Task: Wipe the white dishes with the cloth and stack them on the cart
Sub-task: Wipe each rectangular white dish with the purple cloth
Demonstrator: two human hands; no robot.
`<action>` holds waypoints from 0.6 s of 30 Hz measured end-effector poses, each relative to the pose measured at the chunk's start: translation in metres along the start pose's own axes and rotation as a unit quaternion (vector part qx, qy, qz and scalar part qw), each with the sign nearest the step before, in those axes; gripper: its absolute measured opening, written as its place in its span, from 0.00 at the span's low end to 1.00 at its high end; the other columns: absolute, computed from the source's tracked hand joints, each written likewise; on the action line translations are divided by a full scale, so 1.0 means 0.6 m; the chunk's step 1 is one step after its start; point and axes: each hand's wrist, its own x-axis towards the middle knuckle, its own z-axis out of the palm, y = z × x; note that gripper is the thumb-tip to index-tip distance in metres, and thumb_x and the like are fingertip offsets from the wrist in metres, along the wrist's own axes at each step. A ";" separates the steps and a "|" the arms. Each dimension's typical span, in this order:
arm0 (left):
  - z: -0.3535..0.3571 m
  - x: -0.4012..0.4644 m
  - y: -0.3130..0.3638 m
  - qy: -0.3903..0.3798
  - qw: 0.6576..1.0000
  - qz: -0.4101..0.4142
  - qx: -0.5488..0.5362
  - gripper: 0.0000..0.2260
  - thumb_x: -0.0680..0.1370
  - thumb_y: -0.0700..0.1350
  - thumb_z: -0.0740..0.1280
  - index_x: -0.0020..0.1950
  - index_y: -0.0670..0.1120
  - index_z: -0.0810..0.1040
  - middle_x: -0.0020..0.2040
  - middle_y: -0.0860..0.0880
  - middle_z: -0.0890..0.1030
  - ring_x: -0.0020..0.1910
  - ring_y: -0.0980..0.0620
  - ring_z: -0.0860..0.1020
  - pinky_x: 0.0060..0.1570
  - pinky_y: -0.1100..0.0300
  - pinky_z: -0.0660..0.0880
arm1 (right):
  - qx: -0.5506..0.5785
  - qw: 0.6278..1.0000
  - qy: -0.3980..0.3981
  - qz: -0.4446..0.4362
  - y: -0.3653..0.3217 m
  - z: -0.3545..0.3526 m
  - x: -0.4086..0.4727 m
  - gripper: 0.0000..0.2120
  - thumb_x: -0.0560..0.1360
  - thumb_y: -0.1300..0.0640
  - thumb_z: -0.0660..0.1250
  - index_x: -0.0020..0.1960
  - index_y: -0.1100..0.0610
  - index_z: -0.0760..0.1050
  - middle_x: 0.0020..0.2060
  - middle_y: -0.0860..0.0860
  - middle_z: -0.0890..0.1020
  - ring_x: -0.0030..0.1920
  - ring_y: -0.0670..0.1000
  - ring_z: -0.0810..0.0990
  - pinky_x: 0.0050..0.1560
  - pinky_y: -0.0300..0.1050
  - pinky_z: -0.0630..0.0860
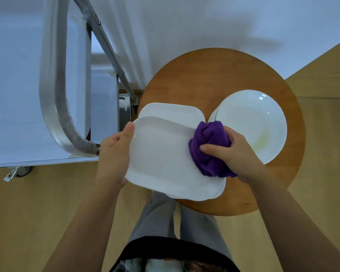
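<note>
My left hand (114,152) grips the left edge of a white rectangular plate (161,158), thumb on its rim, holding it tilted above the round wooden table (200,75). My right hand (238,152) grips a bunched purple cloth (208,148) and presses it on the plate's right side. Another white rectangular plate (171,110) lies underneath on the table. A stack of round white plates (251,122) sits at the table's right, the top one showing a faint yellowish smear.
The cart (14,95) stands to the left with a white top shelf and a bent metal handle (55,99); one caster (20,171) shows below. A white wall lies behind. My legs are under the table's near edge on the wooden floor.
</note>
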 end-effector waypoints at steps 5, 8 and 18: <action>0.019 -0.004 0.011 0.082 0.994 0.008 -0.069 0.16 0.79 0.56 0.61 0.34 0.49 0.74 0.24 0.59 0.76 0.24 0.64 0.75 0.21 0.69 0.71 | 0.189 0.960 0.204 0.039 0.028 0.055 -0.007 0.20 0.67 0.52 0.75 0.54 0.44 0.72 0.48 0.44 0.80 0.48 0.50 0.80 0.35 0.38 0.78; 0.045 -0.008 0.018 0.138 0.984 0.010 -0.114 0.16 0.80 0.55 0.61 0.34 0.49 0.72 0.22 0.62 0.75 0.22 0.67 0.74 0.20 0.72 0.69 | 0.292 0.908 0.295 0.054 0.029 0.082 -0.009 0.24 0.68 0.51 0.75 0.61 0.47 0.71 0.50 0.47 0.80 0.48 0.51 0.81 0.37 0.41 0.80; 0.105 -0.079 -0.029 -0.018 0.958 -0.026 -0.284 0.24 0.70 0.70 0.58 0.60 0.59 0.74 0.50 0.57 0.84 0.50 0.55 0.83 0.41 0.62 0.79 | 0.333 0.893 0.297 0.052 -0.033 0.072 0.027 0.16 0.68 0.53 0.74 0.54 0.48 0.75 0.46 0.49 0.83 0.44 0.51 0.83 0.39 0.47 0.82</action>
